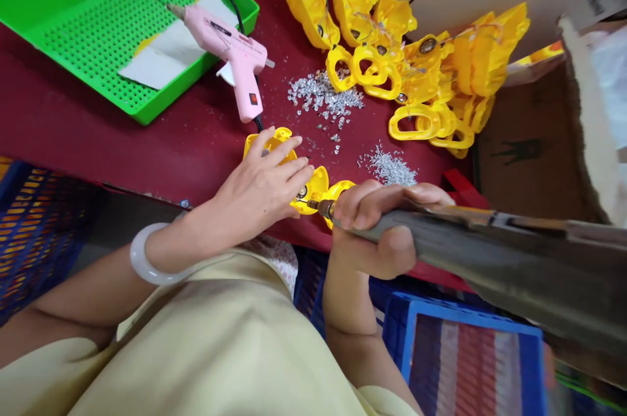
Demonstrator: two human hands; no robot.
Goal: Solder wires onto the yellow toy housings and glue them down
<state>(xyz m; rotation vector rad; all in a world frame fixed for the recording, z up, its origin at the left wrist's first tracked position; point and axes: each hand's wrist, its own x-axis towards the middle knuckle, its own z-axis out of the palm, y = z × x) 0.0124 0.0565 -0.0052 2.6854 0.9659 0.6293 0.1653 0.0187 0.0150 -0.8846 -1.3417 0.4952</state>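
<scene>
My left hand (262, 181) lies over a yellow plastic shell (317, 184), its fingers stretched across the part and holding it against the table; the thumb is hidden. A small round metal piece (302, 192) shows inside the shell. My right hand (377, 223) is wrapped around a long grey power screwdriver (441, 243), held nearly level. Its bit reaches into the shell close to my left fingertips; whether it sits on a screw I cannot tell. A heap of small silver screws (392, 166) lies just beyond my right hand.
A pink glue gun (230, 50) rests against a green perforated tray (161, 102) at the far left. Small clear-silver pieces (323, 95) lie mid-table. Several yellow shells with ring handles (421, 70) stand along the back, beside a cardboard box (519, 142). A blue crate (470, 315) is below right.
</scene>
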